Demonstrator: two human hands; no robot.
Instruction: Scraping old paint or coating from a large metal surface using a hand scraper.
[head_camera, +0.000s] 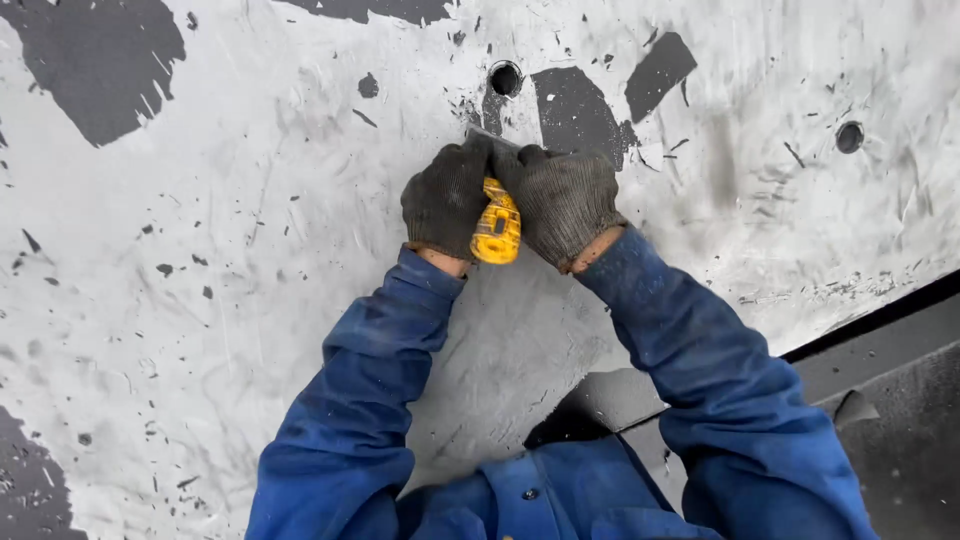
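Nearest to you are your two blue work-jacket sleeves (380, 380), which reach forward from the bottom edge. At their ends you wear dark knitted gloves. Your left hand (447, 197) and your right hand (565, 200) are pressed close together, both closed around the yellow plastic handle of a scraper (497, 225), which shows between the two gloves. The metal blade (492, 136) comes out just above your fingers and lies on the grey-white painted flat surface (250, 230), where many dark chips and scratches show. Just beyond the blade there is a small round hole (505, 77) beside a dark patch of bare material (575, 110). A second round hole (849, 136) lies well apart, on the right.
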